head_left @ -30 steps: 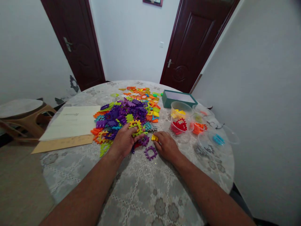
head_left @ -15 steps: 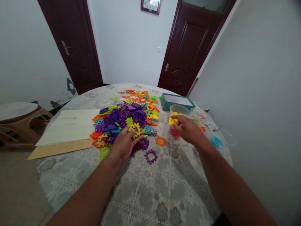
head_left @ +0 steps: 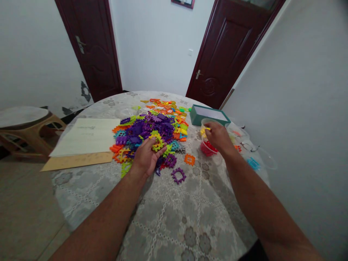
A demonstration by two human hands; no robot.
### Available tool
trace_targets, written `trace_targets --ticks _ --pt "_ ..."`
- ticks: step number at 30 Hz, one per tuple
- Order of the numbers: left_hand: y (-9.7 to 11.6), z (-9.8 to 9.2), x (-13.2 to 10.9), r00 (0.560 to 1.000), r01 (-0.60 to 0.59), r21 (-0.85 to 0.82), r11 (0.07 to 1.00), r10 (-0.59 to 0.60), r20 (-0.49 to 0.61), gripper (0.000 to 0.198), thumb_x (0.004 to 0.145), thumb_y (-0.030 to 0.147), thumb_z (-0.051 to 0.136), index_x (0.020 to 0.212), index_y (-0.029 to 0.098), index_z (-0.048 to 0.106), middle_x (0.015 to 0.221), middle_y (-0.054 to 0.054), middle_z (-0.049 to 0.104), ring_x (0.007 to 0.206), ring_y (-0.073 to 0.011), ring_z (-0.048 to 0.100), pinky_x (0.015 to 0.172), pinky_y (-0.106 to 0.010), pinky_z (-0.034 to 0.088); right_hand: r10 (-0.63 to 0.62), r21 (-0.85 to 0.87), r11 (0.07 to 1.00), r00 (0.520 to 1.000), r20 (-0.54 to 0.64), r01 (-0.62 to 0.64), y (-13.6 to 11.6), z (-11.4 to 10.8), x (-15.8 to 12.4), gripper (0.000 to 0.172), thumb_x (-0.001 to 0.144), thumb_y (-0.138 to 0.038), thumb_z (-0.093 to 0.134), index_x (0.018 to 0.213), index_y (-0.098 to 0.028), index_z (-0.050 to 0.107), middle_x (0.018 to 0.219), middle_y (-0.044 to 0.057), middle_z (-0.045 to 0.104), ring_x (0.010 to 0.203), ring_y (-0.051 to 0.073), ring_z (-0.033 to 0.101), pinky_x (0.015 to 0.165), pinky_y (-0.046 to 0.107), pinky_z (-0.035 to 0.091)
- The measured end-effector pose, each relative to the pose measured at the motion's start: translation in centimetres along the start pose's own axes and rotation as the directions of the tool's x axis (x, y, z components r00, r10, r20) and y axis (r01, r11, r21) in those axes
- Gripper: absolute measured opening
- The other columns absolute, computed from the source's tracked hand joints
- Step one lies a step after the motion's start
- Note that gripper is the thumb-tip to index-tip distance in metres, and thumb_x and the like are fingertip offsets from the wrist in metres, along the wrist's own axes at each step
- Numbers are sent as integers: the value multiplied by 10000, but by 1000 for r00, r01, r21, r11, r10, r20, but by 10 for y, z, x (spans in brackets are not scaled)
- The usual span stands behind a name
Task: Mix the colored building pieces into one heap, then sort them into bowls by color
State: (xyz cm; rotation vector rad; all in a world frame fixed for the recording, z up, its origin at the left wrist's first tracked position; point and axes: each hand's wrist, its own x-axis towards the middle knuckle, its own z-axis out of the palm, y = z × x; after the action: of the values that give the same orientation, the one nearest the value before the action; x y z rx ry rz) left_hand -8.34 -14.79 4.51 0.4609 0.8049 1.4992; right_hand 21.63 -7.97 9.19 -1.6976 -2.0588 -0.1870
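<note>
A heap of coloured plastic interlocking tiles, mostly purple, orange and yellow-green, lies on the round table. My left hand rests at the heap's near edge, fingers closed on a yellow-green tile. My right hand hovers over a clear plastic cup, pinching a small yellow piece at the cup's rim. A cup of red pieces stands just below that hand. A loose purple tile and an orange tile lie between my hands.
A teal box sits behind the cups. More clear cups with coloured pieces stand by the right wall. White paper on cardboard covers the table's left side. A wooden stool stands at the left. Two dark doors are behind.
My right hand lifted the yellow piece from the table near the heap and carried it right, up to the clear cup. My left hand stayed on the yellow-green tile.
</note>
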Motion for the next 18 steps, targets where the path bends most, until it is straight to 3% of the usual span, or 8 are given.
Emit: trace_targets --ticks 3,7,10,14,16,18 --pt "0 1 0 1000 -5 -12 1000 5 -13 73 929 234 627 911 164 625 913 -61 708 854 -208 753 837 -402 665 -100 96 993 951 293 75 -33 11 -49 332 974 -240 602 1284 -182 704 1268 127 737 1152 242 685 1028 351 502" --pt "-2 2 -1 1000 11 12 1000 -12 9 90 920 256 652 939 169 642 928 -61 725 869 -209 753 843 -399 665 -87 28 996 887 454 84 -62 29 -92 413 976 -311 653 1363 -169 653 1349 165 675 1218 272 648 1022 352 486" --pt "-4 2 -1 999 47 33 998 -48 25 105 921 267 661 954 169 650 938 -63 742 892 -219 757 853 -407 669 -44 -2 999 890 453 50 -67 37 -101 296 996 -321 638 1236 -158 695 1245 168 690 1141 261 657 972 337 485" --pt "-4 2 -1 996 75 51 996 -77 42 100 932 263 656 961 168 658 948 -70 755 910 -227 763 869 -438 673 -67 77 996 929 363 42 -59 42 -101 207 1046 -313 543 1026 -170 691 1056 140 713 992 232 663 897 329 491" --pt "-4 3 -1 996 81 56 995 -83 43 103 931 261 659 969 165 664 948 -75 757 916 -234 768 857 -435 675 21 237 967 957 288 -92 -52 45 -101 204 1041 -300 525 937 -186 659 960 107 715 914 211 660 859 317 503" --pt "-4 2 -1 995 85 60 995 -87 40 108 931 258 659 982 163 668 949 -78 757 914 -237 772 848 -429 675 152 410 878 957 248 -246 -45 47 -101 247 1048 -325 483 882 -200 617 855 72 704 812 188 656 782 297 527"
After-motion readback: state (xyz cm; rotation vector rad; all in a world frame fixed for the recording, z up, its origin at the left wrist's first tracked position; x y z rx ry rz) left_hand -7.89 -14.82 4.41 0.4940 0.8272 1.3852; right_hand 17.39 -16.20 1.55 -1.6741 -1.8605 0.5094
